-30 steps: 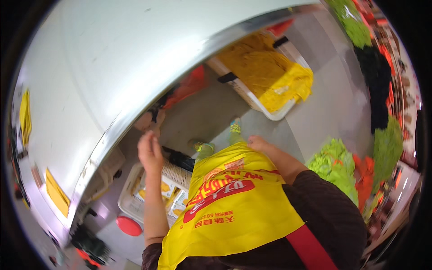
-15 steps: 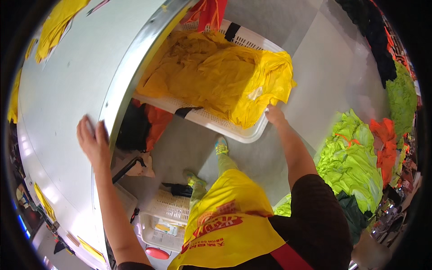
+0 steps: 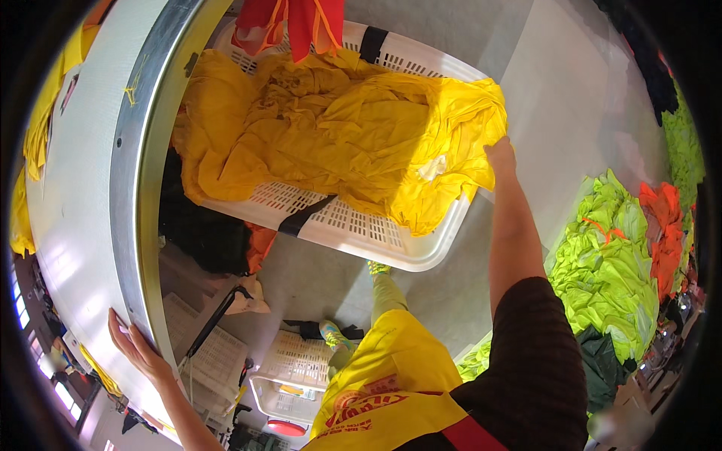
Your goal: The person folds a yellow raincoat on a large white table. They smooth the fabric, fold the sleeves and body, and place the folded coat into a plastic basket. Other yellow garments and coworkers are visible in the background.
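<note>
A long white plastic basket with slotted sides is heaped with crumpled yellow cloth. At its right end my right hand is closed on the basket's end rim, where yellow cloth hangs over and partly covers the grip. My left hand lies on the metal-edged white table at lower left, fingers stretched out, holding nothing. The basket's left end reaches under the table edge.
Red cloth hangs over the basket's far side. Lime-green cloth is piled on the right, beside orange cloth. Smaller white baskets and a dark bundle sit below the table edge.
My left hand has slid back along the table edge toward me. My right hand has moved up along the basket's end. The basket shows farther out from the table edge.
</note>
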Demonstrator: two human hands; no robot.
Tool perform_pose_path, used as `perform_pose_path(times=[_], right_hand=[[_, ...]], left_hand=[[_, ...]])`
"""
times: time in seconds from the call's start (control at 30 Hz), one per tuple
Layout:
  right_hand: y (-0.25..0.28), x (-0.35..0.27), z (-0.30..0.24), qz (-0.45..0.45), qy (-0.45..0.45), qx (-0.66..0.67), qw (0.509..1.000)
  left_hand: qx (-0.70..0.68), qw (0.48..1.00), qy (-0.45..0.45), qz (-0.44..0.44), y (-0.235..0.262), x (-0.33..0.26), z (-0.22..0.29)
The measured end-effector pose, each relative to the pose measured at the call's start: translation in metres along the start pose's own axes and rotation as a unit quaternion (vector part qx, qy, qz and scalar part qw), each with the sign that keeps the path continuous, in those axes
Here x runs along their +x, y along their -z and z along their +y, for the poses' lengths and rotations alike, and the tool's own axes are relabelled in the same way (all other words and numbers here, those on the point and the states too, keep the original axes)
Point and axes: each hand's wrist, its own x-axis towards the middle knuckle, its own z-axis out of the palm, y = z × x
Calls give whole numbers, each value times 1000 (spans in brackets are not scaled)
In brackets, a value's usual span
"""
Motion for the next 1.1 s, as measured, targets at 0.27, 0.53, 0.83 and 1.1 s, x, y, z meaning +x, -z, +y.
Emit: perform_pose_path(times=[0.27,0.53,0.83,1.1], right_hand=[[-17,-73,-10,13,167,158,973],[125,-393,-88,-573,249,465,627],[280,-636,-136,-807,375,440,119],[310,-841,-123,-710,513,471,106]], left_hand=[[9,1000,-12,4,2,5,5],[-28,999,39,24,10,-6,20],[-501,820,268,74,57,-141,-17],[-446,806,372,110,175,-353,-120]])
